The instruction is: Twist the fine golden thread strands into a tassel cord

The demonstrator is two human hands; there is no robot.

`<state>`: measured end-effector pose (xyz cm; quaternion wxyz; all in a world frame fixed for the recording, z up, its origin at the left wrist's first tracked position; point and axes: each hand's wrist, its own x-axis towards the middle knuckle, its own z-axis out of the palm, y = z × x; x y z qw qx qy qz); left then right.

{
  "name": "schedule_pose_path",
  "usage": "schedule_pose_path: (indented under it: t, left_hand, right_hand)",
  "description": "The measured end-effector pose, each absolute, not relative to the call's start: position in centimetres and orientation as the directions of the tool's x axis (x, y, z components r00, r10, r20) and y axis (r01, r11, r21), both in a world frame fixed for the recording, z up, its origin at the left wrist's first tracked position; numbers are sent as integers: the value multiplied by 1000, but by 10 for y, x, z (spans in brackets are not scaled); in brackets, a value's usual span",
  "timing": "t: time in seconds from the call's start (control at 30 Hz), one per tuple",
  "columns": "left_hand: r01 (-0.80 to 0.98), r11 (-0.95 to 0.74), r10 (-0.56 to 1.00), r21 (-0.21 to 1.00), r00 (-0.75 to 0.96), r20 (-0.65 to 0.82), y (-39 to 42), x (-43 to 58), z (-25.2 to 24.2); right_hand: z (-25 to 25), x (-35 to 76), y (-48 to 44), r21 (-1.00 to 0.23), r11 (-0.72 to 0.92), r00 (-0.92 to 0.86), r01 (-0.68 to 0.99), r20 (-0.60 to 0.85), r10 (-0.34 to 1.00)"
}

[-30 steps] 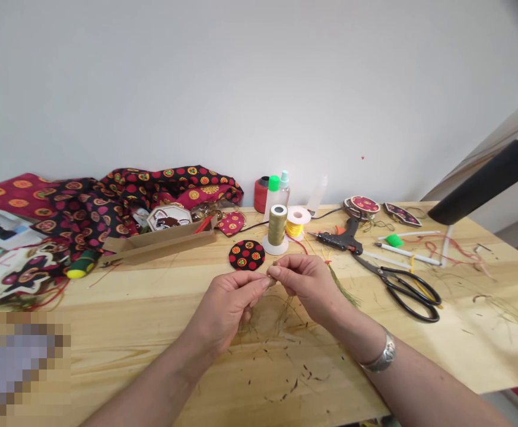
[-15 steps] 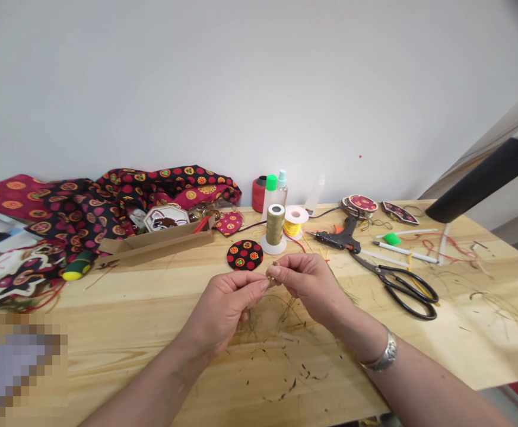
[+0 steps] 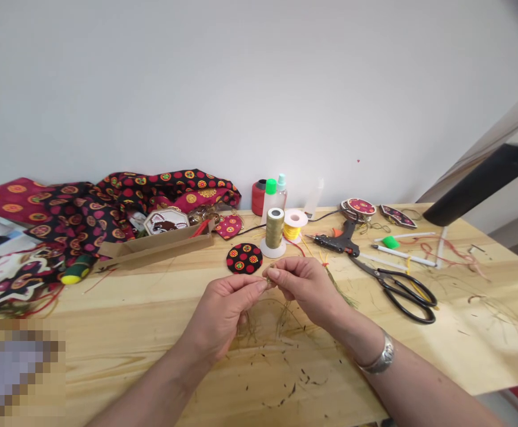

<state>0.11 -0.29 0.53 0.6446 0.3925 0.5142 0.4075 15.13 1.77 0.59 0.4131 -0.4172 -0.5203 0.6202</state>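
Observation:
My left hand [image 3: 229, 305] and my right hand [image 3: 307, 287] meet fingertip to fingertip above the middle of the wooden table [image 3: 152, 320]. Both are closed in a pinch on thin olive-green thread [image 3: 280, 320], whose loose strands hang beneath the fingers. A small gold-coloured bit shows between the fingertips, too small to name. Just beyond my hands lies a round black patterned fabric piece [image 3: 244, 258]. A spool of olive thread [image 3: 275, 228] stands behind them, and a spool of yellow cord [image 3: 292, 228] is beside it.
A glue gun [image 3: 336, 240] and black-handled scissors [image 3: 401, 290] lie to the right. Behind stand bottles, one with a green cap [image 3: 270, 187]. Patterned fabric [image 3: 165, 178] and a cardboard tray [image 3: 161, 252] occupy the left. Thread scraps [image 3: 296, 385] litter the front.
The view has tilted slightly, so the table sits a little lower. My hands stay pinched together in nearly the same place, with only a small shift of the fingers.

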Motion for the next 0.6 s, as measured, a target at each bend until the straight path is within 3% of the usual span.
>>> schedule_pose_path:
  t: [0.23, 0.6]
  left_hand:
    - [-131, 327, 943, 936, 108, -314, -1, 0, 5]
    - [-92, 334, 941, 938, 85, -326, -1, 2, 1]
  right_hand:
    - [4, 150, 17, -987, -148, -365, -61, -116, 924]
    - [2, 146, 19, -971, -177, -235, -158, -138, 962]
